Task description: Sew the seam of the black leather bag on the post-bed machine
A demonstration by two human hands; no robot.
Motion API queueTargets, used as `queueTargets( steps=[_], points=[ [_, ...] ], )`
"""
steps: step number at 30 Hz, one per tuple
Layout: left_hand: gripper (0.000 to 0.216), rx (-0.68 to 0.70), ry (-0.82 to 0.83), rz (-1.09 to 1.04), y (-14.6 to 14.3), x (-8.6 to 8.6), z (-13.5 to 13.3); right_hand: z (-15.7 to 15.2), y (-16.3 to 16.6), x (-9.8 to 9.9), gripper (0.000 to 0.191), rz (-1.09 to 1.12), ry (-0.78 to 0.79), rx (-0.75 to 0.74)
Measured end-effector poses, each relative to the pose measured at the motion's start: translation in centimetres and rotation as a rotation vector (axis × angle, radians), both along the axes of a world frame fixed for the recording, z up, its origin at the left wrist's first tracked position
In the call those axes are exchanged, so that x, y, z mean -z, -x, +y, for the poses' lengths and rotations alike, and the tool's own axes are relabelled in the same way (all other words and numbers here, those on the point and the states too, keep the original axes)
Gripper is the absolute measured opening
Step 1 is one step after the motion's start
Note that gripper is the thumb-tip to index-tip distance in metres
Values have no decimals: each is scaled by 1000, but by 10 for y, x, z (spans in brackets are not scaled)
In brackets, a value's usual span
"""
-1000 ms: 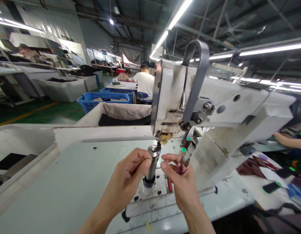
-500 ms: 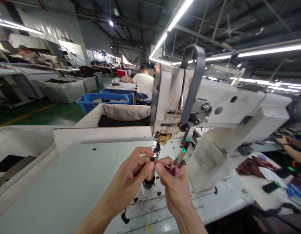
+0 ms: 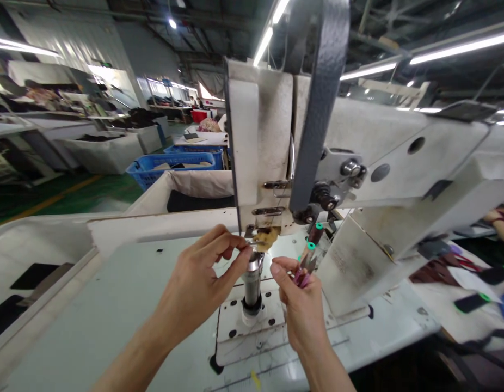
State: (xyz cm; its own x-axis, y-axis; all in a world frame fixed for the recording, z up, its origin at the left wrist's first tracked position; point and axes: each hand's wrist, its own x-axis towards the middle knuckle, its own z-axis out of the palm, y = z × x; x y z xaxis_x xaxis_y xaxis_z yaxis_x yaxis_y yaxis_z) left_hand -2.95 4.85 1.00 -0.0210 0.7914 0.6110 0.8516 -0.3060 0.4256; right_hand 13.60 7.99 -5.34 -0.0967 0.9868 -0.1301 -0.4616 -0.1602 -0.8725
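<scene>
A white post-bed sewing machine (image 3: 272, 147) fills the middle of the view, with a metal post (image 3: 252, 283) rising from its base. My left hand (image 3: 207, 272) is closed in a pinch beside the presser foot area, just above the post top; what lies between its fingertips is too small to make out. A yellowish piece (image 3: 268, 239) sits under the machine head, right of those fingertips. To the right of the post, my right hand (image 3: 299, 294) is closed around small scissors with pink handles (image 3: 303, 275), blades pointing up. Its thumb and forefinger meet at their tips.
Thread spools with green ends (image 3: 315, 234) stand behind the scissors. A grey strap-like loop (image 3: 321, 109) hangs before the machine head. White bins (image 3: 43, 239) border the table (image 3: 113, 305) left and behind; a blue basket (image 3: 170, 166) lies beyond. Another person's arm (image 3: 499, 215) shows far right.
My hands, close together before, are now apart: the left has risen toward the machine head, and the right stays lower with the scissors. The view has moved closer to the machine.
</scene>
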Motion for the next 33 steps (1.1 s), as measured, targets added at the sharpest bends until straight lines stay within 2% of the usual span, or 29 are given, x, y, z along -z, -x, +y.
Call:
queueTargets(
  steps=[7, 16, 33],
  points=[
    [10, -8, -110, 96, -3, -10, 4, -2, -1, 1, 30, -93, -48, -2],
    [6, -19, -171, 112, -7, 1, 6, -4, 3, -2, 28, -67, -72, -21],
    [8, -16, -188, 134, -5, 9, 8, 1, 10, -2, 29, -73, -86, -19]
  ],
)
